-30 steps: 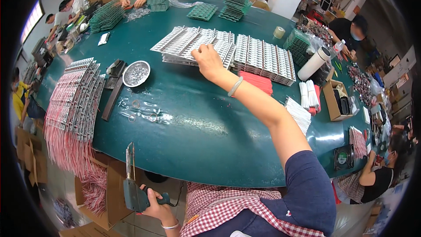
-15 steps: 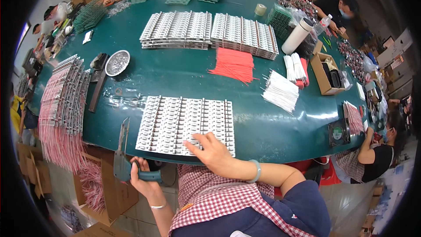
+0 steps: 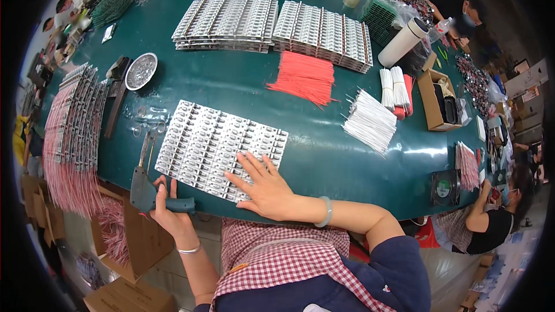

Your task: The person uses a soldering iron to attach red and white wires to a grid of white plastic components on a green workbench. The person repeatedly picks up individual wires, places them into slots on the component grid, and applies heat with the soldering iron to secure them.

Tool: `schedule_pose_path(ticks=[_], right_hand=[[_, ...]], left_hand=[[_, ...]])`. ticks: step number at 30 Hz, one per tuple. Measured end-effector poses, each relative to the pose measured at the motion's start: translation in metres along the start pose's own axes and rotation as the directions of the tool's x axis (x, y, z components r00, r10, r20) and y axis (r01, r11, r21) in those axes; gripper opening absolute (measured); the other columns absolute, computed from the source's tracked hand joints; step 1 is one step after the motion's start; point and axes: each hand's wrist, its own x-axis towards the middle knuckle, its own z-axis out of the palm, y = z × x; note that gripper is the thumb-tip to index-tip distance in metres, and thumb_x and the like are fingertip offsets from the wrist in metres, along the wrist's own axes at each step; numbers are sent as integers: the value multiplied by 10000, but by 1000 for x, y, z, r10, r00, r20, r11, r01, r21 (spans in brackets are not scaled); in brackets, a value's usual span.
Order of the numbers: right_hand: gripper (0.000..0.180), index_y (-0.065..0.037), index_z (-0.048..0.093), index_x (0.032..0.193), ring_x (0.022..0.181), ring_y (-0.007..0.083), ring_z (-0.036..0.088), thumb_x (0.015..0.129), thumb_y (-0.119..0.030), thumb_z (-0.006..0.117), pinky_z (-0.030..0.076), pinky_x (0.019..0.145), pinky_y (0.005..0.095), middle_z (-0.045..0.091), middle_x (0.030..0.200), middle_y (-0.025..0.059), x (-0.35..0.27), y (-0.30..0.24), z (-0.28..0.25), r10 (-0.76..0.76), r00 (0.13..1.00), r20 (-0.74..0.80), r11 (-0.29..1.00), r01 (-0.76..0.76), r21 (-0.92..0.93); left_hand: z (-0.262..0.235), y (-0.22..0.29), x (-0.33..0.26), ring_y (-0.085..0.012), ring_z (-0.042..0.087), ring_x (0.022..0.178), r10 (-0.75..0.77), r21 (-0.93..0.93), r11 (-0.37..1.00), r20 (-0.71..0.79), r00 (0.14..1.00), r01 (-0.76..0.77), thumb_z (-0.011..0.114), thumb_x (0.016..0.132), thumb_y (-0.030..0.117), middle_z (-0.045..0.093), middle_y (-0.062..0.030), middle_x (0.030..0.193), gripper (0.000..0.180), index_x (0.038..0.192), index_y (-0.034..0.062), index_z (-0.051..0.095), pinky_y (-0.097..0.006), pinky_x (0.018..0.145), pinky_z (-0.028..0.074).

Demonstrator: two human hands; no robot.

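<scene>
My left hand [image 3: 167, 211] is wrapped round the handle of a teal and grey soldering gun [image 3: 141, 189]. Two thin rods rise from the gun's front, close to the left edge of a white panel of small circuit boards [image 3: 202, 144]. That panel lies tilted on the green table [image 3: 341, 179], near its front edge. Spread flat on the panel's right part are the fingers of my right hand [image 3: 266, 193]. Beyond the panel lie a pile of red wires [image 3: 303, 78] and a loose pile of white wires [image 3: 370, 121].
Two stacks of white panels [image 3: 225, 20] [image 3: 324, 32] stand at the back. Panels with hanging pink wires [image 3: 75, 127] are stacked at the left, near a metal bowl [image 3: 141, 71]. A white bottle [image 3: 402, 43] and a cardboard box [image 3: 436, 101] are at right. Other people sit around the table.
The panel has turned clockwise and shifted left, with my right hand flattening on it. My left hand and the soldering gun sit slightly further left in view.
</scene>
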Motion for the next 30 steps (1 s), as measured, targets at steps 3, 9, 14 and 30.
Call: schedule_pose_path(ticks=[3,9,14,30], right_hand=[[566,-120,525,1360,1346,408,392,827,-209,693,330,1112,500,421,1436,237,25,26,-26,-29,992,-122,991,45,126],[214,20,634,999,921,313,545,791,19,586,479,809,405,582,957,143,94,170,-96,-58,775,-630,948,-156,-279],[109,-17,648,829,880,275,538,731,18,614,492,766,362,561,869,107,103,211,-94,-33,866,-499,906,-185,-381],[77,-29,634,776,822,255,557,716,6,603,522,668,354,553,811,100,109,203,-121,-214,877,-430,858,-42,-512]], left_hand=[[3,3,10,-236,614,1110,-3,20,1000,-27,1000,3,575,902,-2,618,-123,1115,311,1208,-43,549,-435,942,541],[14,1,8,-230,615,1100,30,79,997,-81,996,-24,589,883,-21,623,-131,1111,346,1225,-41,545,-409,908,560],[16,-3,8,-228,609,1082,62,127,991,-101,993,-49,596,881,-23,616,-139,1094,363,1237,-51,532,-390,906,575],[14,-2,-5,-253,608,1099,244,252,942,-57,968,-223,603,863,-89,599,-171,1202,382,1239,-83,539,-429,951,554]])
